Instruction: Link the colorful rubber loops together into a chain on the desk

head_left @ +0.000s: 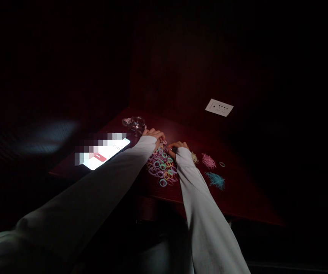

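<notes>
A mixed pile of small coloured elastic hair ties [161, 166], in purple, green, yellow and pink, lies on the dark red table. My left hand [155, 136] reaches over the pile's far side, fingers curled down, with a pinkish band by the fingertips. Close by on the right, my right hand [178, 146] bends its fingers in toward the pile's upper edge. Both hands look closed, but what their fingertips pinch is too small and dim to make out. Beyond my right hand are separate heaps of pink bands [208, 160], teal bands [215, 180] and partly hidden yellowish bands [194, 157].
A clear glass jar [138, 123] stands behind my left hand, beside a round lid [126, 122] with a pale pink piece on it. A lit phone [108, 155] lies at the left. One single band [222, 164] sits far right. A white socket [219, 108] is on the wall.
</notes>
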{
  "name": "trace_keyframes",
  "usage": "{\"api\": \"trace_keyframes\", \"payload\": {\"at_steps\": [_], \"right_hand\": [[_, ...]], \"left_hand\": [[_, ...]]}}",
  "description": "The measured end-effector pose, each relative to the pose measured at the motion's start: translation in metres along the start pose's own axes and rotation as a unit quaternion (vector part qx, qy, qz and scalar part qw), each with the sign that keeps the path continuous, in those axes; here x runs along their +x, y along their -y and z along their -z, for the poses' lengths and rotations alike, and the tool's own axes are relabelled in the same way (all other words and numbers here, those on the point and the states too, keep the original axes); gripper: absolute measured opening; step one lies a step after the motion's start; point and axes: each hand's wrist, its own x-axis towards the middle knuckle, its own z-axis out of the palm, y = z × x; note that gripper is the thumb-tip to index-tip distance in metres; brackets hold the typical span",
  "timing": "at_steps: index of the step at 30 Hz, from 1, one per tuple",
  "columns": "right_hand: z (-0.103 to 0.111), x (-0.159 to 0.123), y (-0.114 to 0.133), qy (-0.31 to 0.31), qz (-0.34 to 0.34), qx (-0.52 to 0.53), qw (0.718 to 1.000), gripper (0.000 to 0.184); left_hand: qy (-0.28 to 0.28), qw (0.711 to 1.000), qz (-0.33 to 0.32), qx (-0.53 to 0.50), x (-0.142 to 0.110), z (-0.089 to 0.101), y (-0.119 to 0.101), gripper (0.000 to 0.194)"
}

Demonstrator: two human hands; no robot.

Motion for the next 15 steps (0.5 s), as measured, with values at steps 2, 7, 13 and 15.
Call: {"api": "trace_keyframes", "payload": {"at_steps": [2, 7, 13, 15], "right_hand": [[-0.0013, 0.0000, -0.0005, -0.006, 0.001, 0.006, 1.000, 0.017], [-0.0041, 0.0031, -0.0005, -0.012, -0.007, -0.006, 1.000, 0.018], [-0.0069, 0.0048, -0.0036, -0.024, 0.017, -0.004, 1.000, 0.021], [-0.0049, 0.0039, -0.0041, -0.028, 0.012, 0.002, 1.000, 0.020]], "left_hand": [[-0.012, 1.000, -0.001, 0.000, 0.0007, -0.0033, 0.0030, 0.027], [-0.020, 1.000, -0.023, -0.006, -0.0008, -0.0059, 0.0075, 0.019], [-0.014, 1.000, -0.022, -0.004, -0.0025, -0.0036, 0.0081, 0.017], [-0.014, 1.000, -0.015, 0.000, -0.0018, -0.0047, 0.0086, 0.016]]}}
